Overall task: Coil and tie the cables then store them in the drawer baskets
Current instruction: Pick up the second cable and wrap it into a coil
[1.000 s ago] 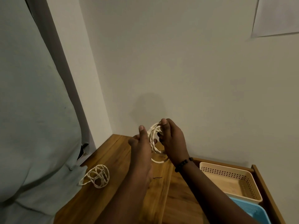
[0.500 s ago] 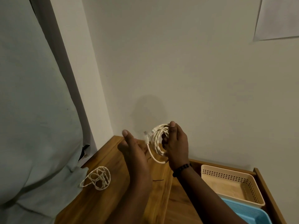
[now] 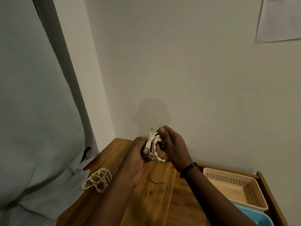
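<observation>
Hands: right hand [image 3: 172,144] pinches coiled white cable [image 3: 154,148], left hand [image 3: 136,158] cups it.
Risk: untied loops could spring loose.

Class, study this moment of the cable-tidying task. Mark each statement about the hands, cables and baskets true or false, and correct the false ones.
1. Both hands hold one coiled white cable above the wooden top. True: the left hand and the right hand grip it between them.
2. A second white cable lies inside the beige basket. False: it lies on the wooden top, at the left edge.
3. The beige basket holds no cable. True.
4. The right wrist is bare. False: it wears a dark beaded bracelet.
5. A thin dark wire lies on the wood under the hands. True.
</observation>
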